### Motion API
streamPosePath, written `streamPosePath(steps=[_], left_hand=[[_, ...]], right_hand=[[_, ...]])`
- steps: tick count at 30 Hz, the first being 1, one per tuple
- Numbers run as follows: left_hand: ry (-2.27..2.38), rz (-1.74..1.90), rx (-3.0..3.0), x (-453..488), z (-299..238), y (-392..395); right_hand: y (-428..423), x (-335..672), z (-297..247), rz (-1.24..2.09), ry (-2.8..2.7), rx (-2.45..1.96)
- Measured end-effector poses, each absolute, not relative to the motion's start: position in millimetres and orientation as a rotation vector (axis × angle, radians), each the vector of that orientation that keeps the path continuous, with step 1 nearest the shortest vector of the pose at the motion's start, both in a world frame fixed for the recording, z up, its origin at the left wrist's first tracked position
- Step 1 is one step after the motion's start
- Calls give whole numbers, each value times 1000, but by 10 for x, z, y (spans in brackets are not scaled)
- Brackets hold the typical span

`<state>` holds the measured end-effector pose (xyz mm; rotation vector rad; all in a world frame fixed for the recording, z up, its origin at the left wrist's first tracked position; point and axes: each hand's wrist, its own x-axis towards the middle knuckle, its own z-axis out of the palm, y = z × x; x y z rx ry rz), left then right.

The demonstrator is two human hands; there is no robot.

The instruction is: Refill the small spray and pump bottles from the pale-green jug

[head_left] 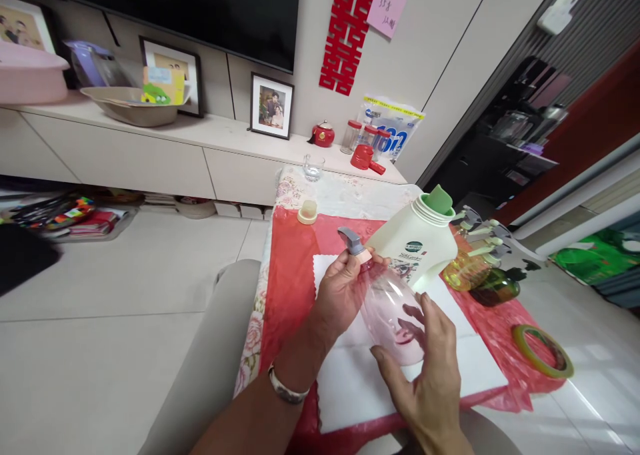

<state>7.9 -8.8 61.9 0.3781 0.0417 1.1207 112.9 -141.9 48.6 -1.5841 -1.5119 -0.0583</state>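
My left hand (343, 288) grips a clear pink pump bottle (387, 308) by its neck, just below the grey pump head (353, 240). The bottle is tilted, with its base toward me. Around its lower end curves my right hand (430, 368), with some fingers showing through the clear wall. Right behind stands a large pale green jug (425, 235) with no cap on its mouth; a green piece (439, 200) sticks up there. A cream cap (307, 212) rests on the red sheet (290, 275) at the left. Under my hands lies a white mat (350, 395).
Several filled pump bottles (465, 268) stand or lie on the right of the table. A roll of tape (543, 351) lies at the right edge. A glass cup (313, 167) stands at the far edge, before a long cabinet (245, 171).
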Motion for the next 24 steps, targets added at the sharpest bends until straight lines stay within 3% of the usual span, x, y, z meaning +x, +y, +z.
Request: streamPosePath(steps=[2, 6, 9, 14, 19, 24], left_hand=[[29, 1102, 410, 56, 634, -102], [2, 1083, 473, 0, 673, -113], [8, 1082, 489, -7, 699, -110], [113, 1067, 549, -29, 767, -153], [196, 774, 864, -265, 911, -232], [293, 815, 1037, -564, 1029, -164]], right_hand=[[-1425, 1114, 490, 148, -1369, -1549], [-1418, 1089, 562, 969, -861, -1273], [-1414, 1067, 599, 1233, -640, -1144], [-1359, 1040, 528, 1217, -663, -1033], [-1247, 1009, 492, 1111, -801, -928], [-1226, 1164, 549, 935, -1148, -1098]])
